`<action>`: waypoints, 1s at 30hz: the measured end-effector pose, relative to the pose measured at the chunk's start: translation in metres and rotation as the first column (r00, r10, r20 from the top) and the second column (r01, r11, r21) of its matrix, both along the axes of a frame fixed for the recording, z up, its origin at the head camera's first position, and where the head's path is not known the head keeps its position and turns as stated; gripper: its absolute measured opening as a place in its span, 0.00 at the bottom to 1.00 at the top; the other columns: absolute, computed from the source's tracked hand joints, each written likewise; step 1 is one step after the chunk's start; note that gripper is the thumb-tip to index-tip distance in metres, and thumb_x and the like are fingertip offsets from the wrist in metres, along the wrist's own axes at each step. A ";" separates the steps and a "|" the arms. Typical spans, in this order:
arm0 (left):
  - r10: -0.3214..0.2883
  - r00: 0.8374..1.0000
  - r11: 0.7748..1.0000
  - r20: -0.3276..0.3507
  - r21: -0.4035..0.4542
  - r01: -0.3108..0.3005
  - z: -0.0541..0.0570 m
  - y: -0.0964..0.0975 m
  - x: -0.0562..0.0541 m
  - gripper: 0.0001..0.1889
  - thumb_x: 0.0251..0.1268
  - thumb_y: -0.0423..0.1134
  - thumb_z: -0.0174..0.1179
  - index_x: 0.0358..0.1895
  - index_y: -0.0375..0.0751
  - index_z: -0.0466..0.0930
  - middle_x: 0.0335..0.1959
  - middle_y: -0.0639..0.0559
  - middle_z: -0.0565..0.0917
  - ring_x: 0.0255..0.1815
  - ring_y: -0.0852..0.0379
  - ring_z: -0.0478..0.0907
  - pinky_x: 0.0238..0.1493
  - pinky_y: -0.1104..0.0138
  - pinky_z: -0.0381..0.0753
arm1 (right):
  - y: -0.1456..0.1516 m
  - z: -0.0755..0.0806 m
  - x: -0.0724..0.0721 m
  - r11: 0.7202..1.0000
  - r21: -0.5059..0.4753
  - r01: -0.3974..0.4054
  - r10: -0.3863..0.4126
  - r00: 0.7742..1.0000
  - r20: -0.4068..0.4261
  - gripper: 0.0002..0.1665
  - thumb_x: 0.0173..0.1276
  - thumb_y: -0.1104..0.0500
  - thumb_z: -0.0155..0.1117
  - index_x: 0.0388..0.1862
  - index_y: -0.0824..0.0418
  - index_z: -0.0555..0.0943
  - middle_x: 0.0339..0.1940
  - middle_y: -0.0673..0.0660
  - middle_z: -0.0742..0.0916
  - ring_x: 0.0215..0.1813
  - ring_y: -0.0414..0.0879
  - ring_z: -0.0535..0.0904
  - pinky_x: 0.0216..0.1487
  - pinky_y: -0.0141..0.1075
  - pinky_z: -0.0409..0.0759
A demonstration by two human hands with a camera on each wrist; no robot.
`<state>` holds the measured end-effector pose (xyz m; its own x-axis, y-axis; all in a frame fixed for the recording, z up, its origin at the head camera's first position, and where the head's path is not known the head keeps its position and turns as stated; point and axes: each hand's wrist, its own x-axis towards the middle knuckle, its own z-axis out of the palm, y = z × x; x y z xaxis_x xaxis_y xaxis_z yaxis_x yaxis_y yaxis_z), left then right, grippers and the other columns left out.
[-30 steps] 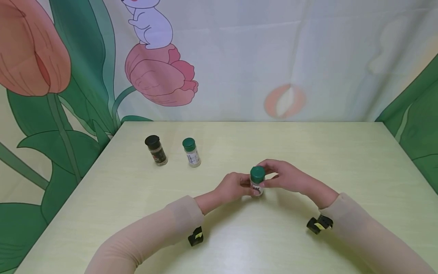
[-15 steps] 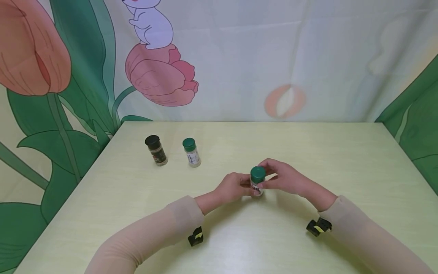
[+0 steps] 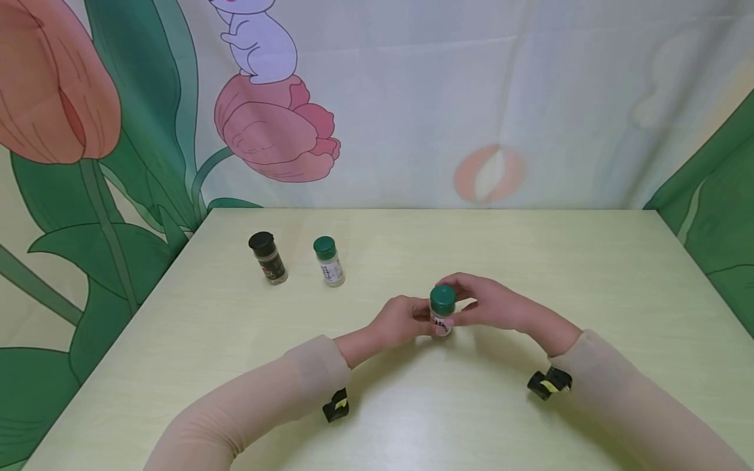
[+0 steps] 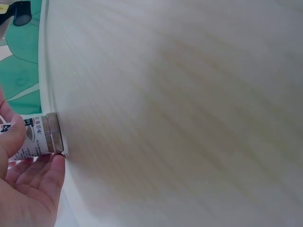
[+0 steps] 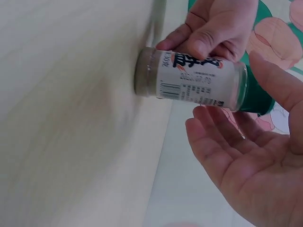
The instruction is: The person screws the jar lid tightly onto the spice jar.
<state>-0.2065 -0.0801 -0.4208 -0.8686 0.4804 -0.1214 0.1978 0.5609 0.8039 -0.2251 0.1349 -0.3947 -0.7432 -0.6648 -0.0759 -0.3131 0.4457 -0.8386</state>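
Note:
A clear spice bottle (image 3: 443, 300) with a green cap and a white printed label stands upright on the table between both hands. My left hand (image 3: 398, 322) grips its lower part, thumb in front and fingers behind, as the left wrist view shows around the label (image 4: 29, 137). From the other side my right hand (image 3: 493, 303) holds the upper part. In the right wrist view its thumb lies at the edge of the green cap (image 5: 258, 97), and its fingers (image 5: 208, 137) curl along the opposite side. The cap sits on the bottle.
Farther back on the left of the pale table (image 3: 559, 261) stand a black-capped spice bottle (image 3: 269, 259) and another green-capped spice bottle (image 3: 329, 261). A printed curtain (image 3: 400, 118) hangs behind the table. Black cameras (image 3: 550, 383) are strapped at both wrists.
The fingers and thumb of my right hand shift slightly around the cap. My left hand and the bottle stay in place.

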 end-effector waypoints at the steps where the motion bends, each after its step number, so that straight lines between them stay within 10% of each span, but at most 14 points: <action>1: 0.003 1.000 1.000 0.004 0.000 -0.003 0.000 0.000 0.000 0.19 0.67 0.39 0.69 0.60 0.39 0.85 0.54 0.44 0.90 0.63 0.49 0.85 0.69 0.58 0.79 | 0.001 0.002 -0.001 1.000 -0.006 -0.013 0.013 1.000 0.007 0.32 0.71 0.60 0.69 0.70 0.68 0.70 0.64 0.67 0.82 0.70 0.64 0.77 0.68 0.54 0.81; 30: 0.001 1.000 1.000 -0.016 0.001 -0.001 -0.001 0.000 0.001 0.19 0.66 0.40 0.70 0.58 0.40 0.86 0.52 0.45 0.91 0.61 0.50 0.86 0.67 0.59 0.80 | -0.004 -0.002 0.010 0.994 -0.054 0.092 -0.094 0.995 -0.033 0.23 0.73 0.63 0.66 0.64 0.69 0.76 0.60 0.67 0.85 0.67 0.64 0.78 0.68 0.54 0.81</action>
